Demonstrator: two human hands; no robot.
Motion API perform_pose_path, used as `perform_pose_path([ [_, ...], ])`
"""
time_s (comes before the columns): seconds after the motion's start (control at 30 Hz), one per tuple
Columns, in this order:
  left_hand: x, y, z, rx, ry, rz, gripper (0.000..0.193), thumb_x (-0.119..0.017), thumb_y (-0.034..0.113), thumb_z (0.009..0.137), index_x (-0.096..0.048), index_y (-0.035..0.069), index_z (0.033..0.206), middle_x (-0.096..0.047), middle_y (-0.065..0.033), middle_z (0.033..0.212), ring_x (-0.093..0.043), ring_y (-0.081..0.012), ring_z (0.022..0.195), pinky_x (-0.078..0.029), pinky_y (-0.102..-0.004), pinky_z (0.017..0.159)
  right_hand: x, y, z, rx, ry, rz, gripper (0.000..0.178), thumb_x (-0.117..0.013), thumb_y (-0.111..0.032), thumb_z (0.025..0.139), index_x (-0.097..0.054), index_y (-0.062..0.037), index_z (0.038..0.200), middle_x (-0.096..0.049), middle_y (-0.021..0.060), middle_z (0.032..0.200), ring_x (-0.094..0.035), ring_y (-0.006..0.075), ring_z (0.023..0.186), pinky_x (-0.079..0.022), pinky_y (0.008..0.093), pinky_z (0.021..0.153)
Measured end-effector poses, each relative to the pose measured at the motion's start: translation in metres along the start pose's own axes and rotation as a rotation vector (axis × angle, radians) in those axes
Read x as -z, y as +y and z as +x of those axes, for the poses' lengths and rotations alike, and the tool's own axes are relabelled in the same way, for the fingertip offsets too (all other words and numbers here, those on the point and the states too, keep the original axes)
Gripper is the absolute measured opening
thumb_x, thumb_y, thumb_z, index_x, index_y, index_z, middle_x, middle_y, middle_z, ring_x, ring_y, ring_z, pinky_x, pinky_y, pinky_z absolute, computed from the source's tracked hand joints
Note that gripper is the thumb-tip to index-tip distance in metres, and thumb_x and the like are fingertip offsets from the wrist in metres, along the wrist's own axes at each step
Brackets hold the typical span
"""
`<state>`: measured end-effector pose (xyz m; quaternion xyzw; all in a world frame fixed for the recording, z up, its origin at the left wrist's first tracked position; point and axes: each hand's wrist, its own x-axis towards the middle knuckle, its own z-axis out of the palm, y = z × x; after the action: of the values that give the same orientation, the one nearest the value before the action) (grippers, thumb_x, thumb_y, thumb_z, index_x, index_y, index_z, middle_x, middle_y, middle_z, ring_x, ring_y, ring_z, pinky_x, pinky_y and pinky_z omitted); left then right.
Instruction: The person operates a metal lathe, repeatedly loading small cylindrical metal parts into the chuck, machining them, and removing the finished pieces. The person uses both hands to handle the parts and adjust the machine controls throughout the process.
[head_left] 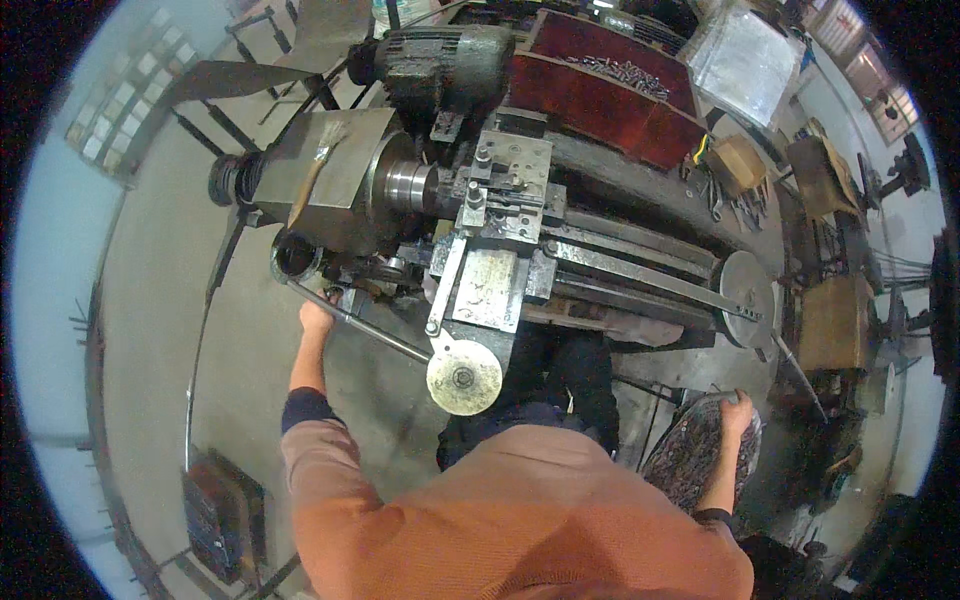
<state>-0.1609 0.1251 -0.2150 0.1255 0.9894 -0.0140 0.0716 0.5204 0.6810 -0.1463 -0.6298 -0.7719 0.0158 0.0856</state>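
Note:
A small lathe stands before me, its steel spindle (408, 187) projecting toward the tool slide (510, 185). My left hand (317, 313) is low at the lathe's left side, beneath the round black ring (296, 257) and beside the long metal lever (365, 330). Its fingers are closed, and what they hold is hidden by the machine parts. Out to the right, my right hand (737, 412) is at the upper edge of a container of many small dark metal pieces (690, 455). Those fingers are pinched together; anything between them is too small to name.
A round metal disc (464, 377) ends the lever close to my body, and another disc (748, 298) sits at the right. A brush (318, 170) lies on the headstock. Behind are a motor (445, 65) and a red tray (610, 110) with small metal parts.

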Motion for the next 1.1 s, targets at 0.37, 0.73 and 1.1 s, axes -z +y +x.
perform_pose_path([
  [0.37,-0.057,-0.013,0.008,-0.116,0.175,-0.095,0.027,-0.051,0.031,0.078,-0.049,0.008,0.094,-0.061,-0.0199,0.079,-0.059,-0.0401,0.076,-0.045,-0.0485,0.067,0.052,-0.039,0.033,0.187,0.065,0.250,0.039,-0.063,-0.016,0.059,-0.064,-0.0005,0.095,-0.063,0.0206,0.089,-0.060,0.0330,0.083,-0.046,0.0365,0.076],
  [0.73,-0.002,-0.082,-0.036,-0.074,-0.212,-0.608,0.032,-0.057,0.021,0.077,-0.058,-0.002,0.100,-0.063,-0.0155,0.076,-0.062,-0.0243,0.075,-0.047,-0.0365,0.065,0.161,-0.365,0.059,0.968,-0.056,0.656,0.032,-0.063,-0.009,0.062,-0.064,-0.0037,0.093,-0.064,0.0125,0.091,-0.062,0.0231,0.087,-0.046,0.0302,0.080],
  [1.1,0.173,-0.233,-0.136,0.484,0.365,0.067,0.050,-0.043,0.049,0.084,-0.057,0.008,0.110,-0.062,-0.0172,0.095,-0.059,-0.0338,0.088,-0.045,-0.0423,0.074,0.155,-0.622,-0.075,1.581,-0.118,0.075,0.027,-0.064,-0.022,0.052,-0.066,-0.0032,0.071,-0.063,0.0177,0.073,-0.061,0.0310,0.073,-0.050,0.0382,0.068],
])
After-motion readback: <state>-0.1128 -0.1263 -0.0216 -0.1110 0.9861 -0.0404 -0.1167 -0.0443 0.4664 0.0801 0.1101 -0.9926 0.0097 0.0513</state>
